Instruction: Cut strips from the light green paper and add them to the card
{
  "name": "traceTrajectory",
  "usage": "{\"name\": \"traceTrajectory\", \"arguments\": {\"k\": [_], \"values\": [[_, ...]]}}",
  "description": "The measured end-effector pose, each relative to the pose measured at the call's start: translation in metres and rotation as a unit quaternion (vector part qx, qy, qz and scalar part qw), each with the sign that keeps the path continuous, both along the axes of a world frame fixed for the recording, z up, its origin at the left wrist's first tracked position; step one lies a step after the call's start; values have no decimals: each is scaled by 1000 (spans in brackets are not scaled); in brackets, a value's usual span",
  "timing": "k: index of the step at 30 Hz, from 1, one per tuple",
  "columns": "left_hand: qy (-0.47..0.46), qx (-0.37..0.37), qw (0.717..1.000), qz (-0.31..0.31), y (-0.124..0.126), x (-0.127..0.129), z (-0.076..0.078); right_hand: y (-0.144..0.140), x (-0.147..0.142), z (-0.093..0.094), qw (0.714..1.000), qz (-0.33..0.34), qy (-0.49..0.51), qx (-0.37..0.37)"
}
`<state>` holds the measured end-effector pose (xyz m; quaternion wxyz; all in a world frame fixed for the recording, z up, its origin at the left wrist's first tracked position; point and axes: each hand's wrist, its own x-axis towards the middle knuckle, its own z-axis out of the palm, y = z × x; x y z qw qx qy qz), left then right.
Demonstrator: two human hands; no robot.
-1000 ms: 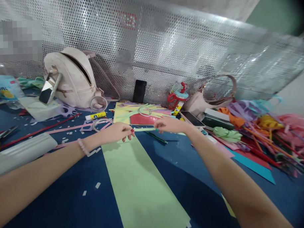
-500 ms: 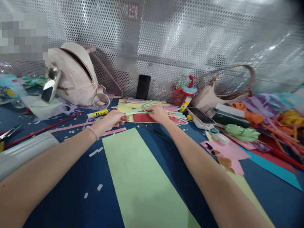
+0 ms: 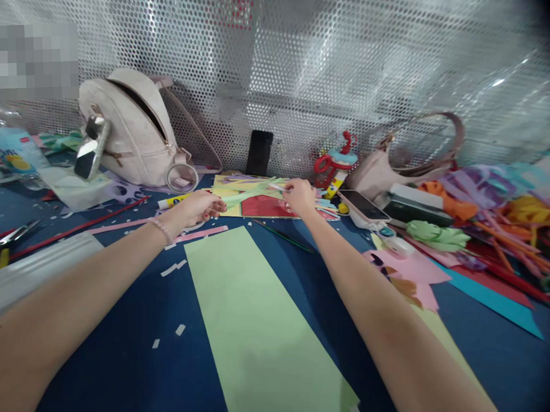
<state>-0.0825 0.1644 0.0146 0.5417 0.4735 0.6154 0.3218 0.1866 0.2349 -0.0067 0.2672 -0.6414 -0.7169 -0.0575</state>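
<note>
Green paper strip (image 3: 245, 197) is pinched between outstretched left hand (image 3: 197, 207) and right hand (image 3: 299, 197), fingers clamped on its ends

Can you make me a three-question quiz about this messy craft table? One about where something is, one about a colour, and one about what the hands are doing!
1. Where does the black phone stand?
A. Against the metal mesh wall
B. Inside the backpack
C. Flat on the big paper

2. What colour is the big paper sheet between the arms?
A. Red
B. Light green
C. Orange

3. What are the left hand and right hand doing?
A. Resting flat
B. Holding scissors
C. Holding a green paper strip between them

Answers: 1 A, it leans upright at the mesh. 2 B, pale green on the blue table. 3 C, each hand pinches one end of the strip.
</note>
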Motion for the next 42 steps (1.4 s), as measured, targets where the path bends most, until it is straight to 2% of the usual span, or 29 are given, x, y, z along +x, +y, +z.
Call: {"name": "traceTrajectory", "arguments": {"k": [6,11,14,18,25,31,34,37,39,42], "values": [[-9,-5,1000,-2,4,-7,-3,1,17,14,997,-34,53,44],[-19,-15,1000,6,10,-13,-6,3,27,15,994,-43,82,50],[-24,-20,999,5,13,-17,-7,2,27,12,995,-25,83,44],[-26,-21,999,-6,14,-19,-7,-2,18,11,997,32,57,34],[3,17,999,-33,10,-19,-6,-6,-6,4,994,100,-7,-36],[92,109,989,-36,6,-12,0,-6,-18,-6,988,110,-32,-106],[182,167,967,-54,0,-8,8,-10,-20,6,983,125,-47,-123],[294,207,925,-123,-13,-2,18,-19,-18,30,967,164,-81,-177],[358,208,888,-200,-25,2,23,-27,-15,46,941,198,-111,-253],[429,191,831,-298,-44,10,26,-40,-17,58,880,234,-153,-385]]}}
